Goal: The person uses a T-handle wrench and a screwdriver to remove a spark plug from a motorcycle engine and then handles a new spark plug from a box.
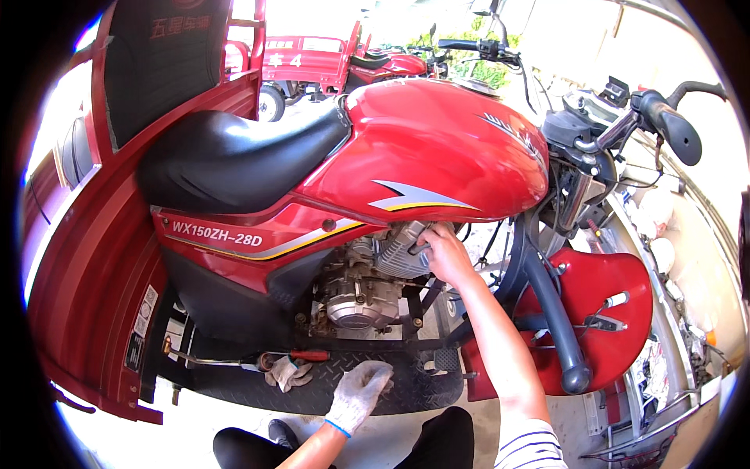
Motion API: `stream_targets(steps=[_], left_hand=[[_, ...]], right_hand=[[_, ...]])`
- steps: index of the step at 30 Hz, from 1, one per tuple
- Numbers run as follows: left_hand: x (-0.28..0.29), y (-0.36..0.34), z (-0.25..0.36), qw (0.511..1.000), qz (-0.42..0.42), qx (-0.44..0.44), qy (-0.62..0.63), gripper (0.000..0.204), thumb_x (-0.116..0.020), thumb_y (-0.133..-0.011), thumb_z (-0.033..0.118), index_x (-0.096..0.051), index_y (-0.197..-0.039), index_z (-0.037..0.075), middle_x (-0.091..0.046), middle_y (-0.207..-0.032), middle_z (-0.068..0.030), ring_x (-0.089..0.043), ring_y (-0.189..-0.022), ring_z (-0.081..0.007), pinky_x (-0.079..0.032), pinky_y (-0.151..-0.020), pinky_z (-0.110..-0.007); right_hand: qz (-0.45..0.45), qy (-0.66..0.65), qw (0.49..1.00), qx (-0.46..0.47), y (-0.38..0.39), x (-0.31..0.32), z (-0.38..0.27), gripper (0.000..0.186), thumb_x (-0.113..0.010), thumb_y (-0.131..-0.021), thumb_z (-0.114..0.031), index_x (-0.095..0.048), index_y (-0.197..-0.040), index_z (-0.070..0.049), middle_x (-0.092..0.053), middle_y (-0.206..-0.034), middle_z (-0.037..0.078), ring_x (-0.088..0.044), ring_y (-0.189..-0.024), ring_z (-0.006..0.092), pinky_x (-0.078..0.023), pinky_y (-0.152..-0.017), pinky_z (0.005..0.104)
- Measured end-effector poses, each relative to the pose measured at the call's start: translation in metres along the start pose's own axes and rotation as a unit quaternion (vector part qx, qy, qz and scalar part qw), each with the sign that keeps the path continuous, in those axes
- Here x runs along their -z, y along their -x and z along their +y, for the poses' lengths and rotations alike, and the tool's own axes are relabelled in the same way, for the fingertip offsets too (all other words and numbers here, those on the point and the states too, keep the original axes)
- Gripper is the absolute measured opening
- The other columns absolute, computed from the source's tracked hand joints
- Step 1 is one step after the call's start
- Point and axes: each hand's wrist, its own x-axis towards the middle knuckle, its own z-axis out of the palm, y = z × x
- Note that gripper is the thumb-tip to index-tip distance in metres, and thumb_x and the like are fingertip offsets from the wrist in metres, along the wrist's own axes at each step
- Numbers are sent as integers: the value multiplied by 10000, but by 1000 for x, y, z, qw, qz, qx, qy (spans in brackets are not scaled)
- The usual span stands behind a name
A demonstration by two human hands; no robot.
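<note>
One bare right hand [441, 252] touches engine [391, 258].

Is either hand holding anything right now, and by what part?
Right hand, bare, is up at the engine's cylinder head; whether it grips anything cannot be told. Gloved left hand rests open on the footplate, holding nothing.

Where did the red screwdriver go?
In the head view, the red-handled screwdriver lies on the black footplate under the engine, beside a crumpled glove, left of the gloved left hand.
</note>
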Motion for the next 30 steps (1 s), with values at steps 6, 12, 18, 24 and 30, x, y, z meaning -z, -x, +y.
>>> stream_targets(steps=[6,12,18,24,30], left_hand=[[-1,0,4,1000,-9,-14,-24,288,-607,-1045,225,-667,-1155,-34,-724,-998,-81,-723,-861,-154,-554,-774,-276],[3,-2,-1,1000,-14,-14,-9,287,-608,-1048,217,-664,-1160,-41,-720,-1010,-86,-722,-873,-161,-559,-800,-283],[4,-3,-3,1000,-17,-13,1,285,-608,-1049,210,-660,-1164,-45,-714,-1034,-97,-721,-896,-165,-567,-827,-296],[1,-4,-1,1000,-22,-14,2,293,-610,-1049,211,-655,-1173,-51,-712,-1061,-106,-721,-906,-169,-569,-840,-300],[1,-4,-3,1000,-22,-8,2,300,-613,-1048,214,-651,-1186,-49,-711,-1072,-108,-719,-912,-168,-567,-846,-296]], right_hand=[[-111,-41,981,-157,-2,7,-12,251,-741,-904,-187,-664,-1089,-36,-740,-1001,215,-707,-999,410,-550,-869,497],[-139,22,968,-206,-10,12,-18,177,-715,-899,-178,-708,-1013,-43,-721,-1110,233,-706,-1027,407,-553,-895,504],[-146,-9,971,-190,-10,11,-18,197,-746,-861,-108,-688,-1041,-51,-679,-1155,220,-685,-1061,402,-543,-903,478],[-22,-23,997,-75,3,-1,-3,216,-719,-902,-160,-689,-1067,-23,-724,-1013,252,-708,-968,436,-553,-858,508],[-39,-29,995,-90,5,0,-9,275,-724,-927,-245,-692,-1070,-12,-741,-976,244,-711,-934,453,-555,-842,519]])
